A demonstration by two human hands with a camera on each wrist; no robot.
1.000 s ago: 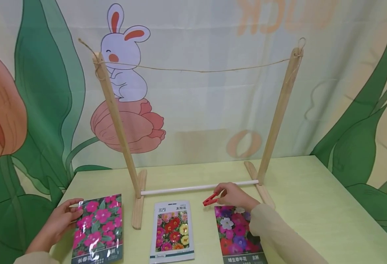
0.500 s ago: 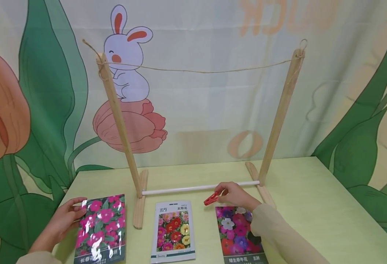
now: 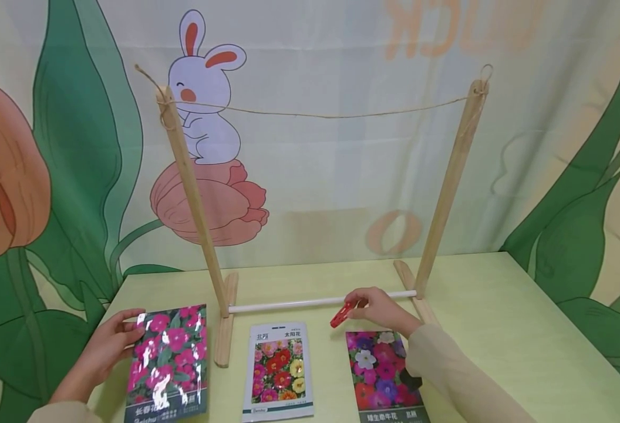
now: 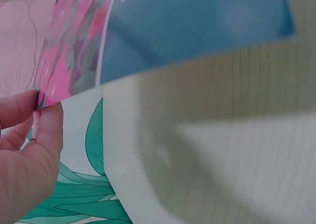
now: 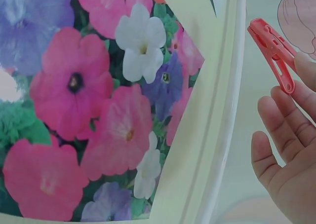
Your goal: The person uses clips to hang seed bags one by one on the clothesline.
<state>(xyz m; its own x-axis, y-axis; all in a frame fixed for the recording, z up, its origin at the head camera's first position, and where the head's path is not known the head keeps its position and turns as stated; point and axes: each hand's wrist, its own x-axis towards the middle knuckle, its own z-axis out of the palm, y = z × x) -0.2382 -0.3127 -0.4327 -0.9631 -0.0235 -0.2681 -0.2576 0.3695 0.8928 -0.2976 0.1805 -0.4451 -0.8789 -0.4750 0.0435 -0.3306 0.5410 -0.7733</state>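
Observation:
At the front left of the head view, my left hand [image 3: 110, 346] pinches the left edge of a seed packet [image 3: 168, 358] with pink flowers. The left wrist view shows that packet's edge [image 4: 74, 56] between thumb and fingers, with a gap under it over the table. My right hand [image 3: 376, 310] holds a red clothespin [image 3: 340, 315] between thumb and fingertips, above the packet with purple and pink flowers [image 3: 381, 370]. In the right wrist view the clothespin [image 5: 271, 51] points away from the fingers. A white-bordered seed packet [image 3: 278, 371] lies flat between the hands.
Behind the packets stands a wooden frame with a left post [image 3: 191, 194], a right post [image 3: 450, 194] and a white crossbar [image 3: 299, 304]. Twine [image 3: 320, 116] runs between the post tops. A printed curtain [image 3: 310, 176] hangs behind the pale green table [image 3: 505, 329].
My left hand has raised the pink-flower packet slightly and moved it a little to the right. The clothespin has tilted steeper in my right hand, which has shifted little.

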